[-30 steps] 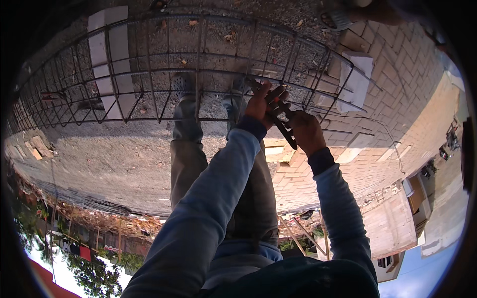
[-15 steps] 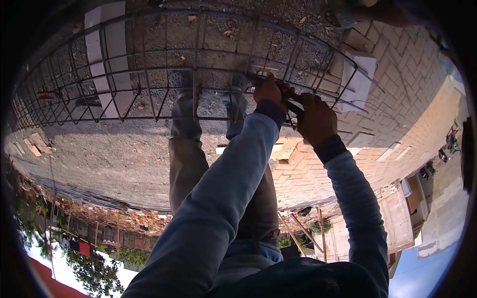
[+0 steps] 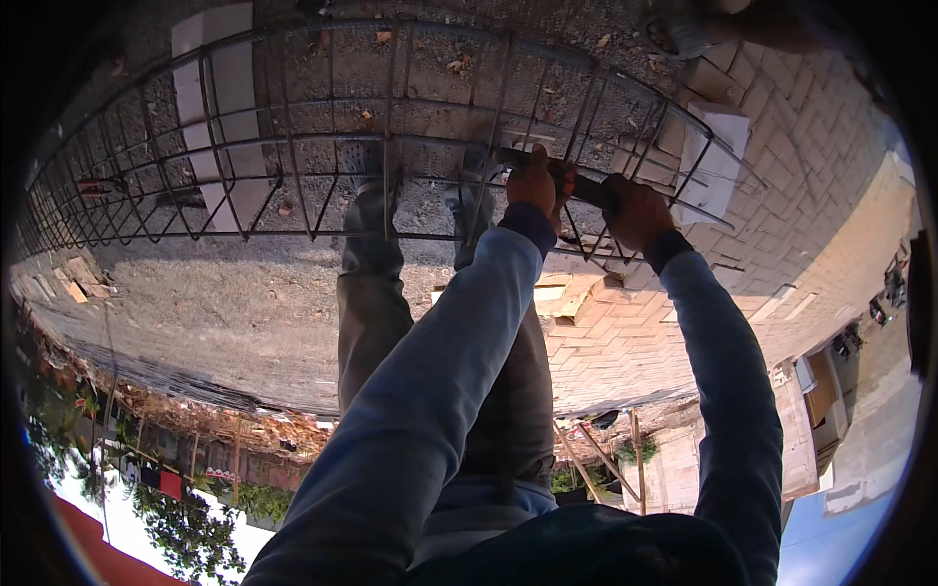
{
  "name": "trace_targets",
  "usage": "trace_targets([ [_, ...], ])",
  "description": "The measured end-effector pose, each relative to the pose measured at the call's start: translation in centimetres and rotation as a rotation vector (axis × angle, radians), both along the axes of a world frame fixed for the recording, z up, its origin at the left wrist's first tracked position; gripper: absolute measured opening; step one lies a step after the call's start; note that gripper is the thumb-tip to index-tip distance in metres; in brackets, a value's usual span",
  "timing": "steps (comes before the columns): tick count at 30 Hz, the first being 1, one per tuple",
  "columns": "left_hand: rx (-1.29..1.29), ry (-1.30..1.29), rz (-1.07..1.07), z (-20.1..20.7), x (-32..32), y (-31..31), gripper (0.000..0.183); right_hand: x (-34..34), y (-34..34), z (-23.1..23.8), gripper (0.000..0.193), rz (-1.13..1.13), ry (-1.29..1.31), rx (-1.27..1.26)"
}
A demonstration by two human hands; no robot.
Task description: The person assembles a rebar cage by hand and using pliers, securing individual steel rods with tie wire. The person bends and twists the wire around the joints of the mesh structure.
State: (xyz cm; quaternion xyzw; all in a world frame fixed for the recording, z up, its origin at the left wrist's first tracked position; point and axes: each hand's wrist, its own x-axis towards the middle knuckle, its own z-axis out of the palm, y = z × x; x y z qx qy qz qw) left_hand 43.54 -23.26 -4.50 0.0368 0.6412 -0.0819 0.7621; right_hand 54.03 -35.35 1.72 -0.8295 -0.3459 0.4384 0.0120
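Observation:
A long cage of steel rebar (image 3: 290, 146), made of straight bars and bent stirrups, stretches across the upper view. At its right part, my left hand (image 3: 531, 188) is closed round a dark, bar-shaped tool (image 3: 586, 188) with a reddish part by the fingers. My right hand (image 3: 639, 215) grips the same tool's right end, knuckles up. The tool lies slanted over the cage's near bars, its left end reaching past my left hand. Its exact kind, and whether it touches the bars, I cannot tell.
White blocks lie under the cage at left (image 3: 217, 117) and right (image 3: 716, 161). My shoes (image 3: 362, 156) stand beneath the bars. Another person's sandalled foot (image 3: 674, 37) is at upper right. Herringbone paving (image 3: 772, 225) covers the right side, gravel (image 3: 225, 303) the left.
My right hand has shifted right, and the tool now shows as one straight dark bar between both hands. My left hand has barely moved.

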Motion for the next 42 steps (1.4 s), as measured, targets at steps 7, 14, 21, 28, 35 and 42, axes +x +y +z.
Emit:
trace_targets([
  [7, 0.012, -0.057, -0.005, 5.2, -3.5, 1.9, 0.040, -8.4, 3.1, 6.1, 0.018, -0.341, 0.511, -0.035],
  [14, -0.022, -0.079, -0.171, 3.9, -5.4, 2.7, 0.045, -15.6, 5.3, 6.4, 0.021, -0.767, 0.243, -0.072],
  [21, -0.295, -0.237, -0.047, 5.3, -4.2, 4.5, 0.035, -9.7, 6.9, 8.9, 0.015, -1.740, 1.291, -0.354],
  [28, -0.284, -0.176, 0.117, 5.1, -1.9, 2.9, 0.029, -5.6, 5.1, 7.7, 0.027, -0.552, 0.742, -0.473],
  [35, -0.096, 0.116, 0.065, 3.3, 0.4, -0.7, 0.033, -10.2, 0.8, 4.4, 0.028, -0.293, -0.152, -0.159],
  [42, -0.014, 0.191, -0.021, 0.7, 0.1, -2.5, 0.030, -8.2, 1.3, 4.3, 0.032, -0.138, 0.035, -0.200],
])
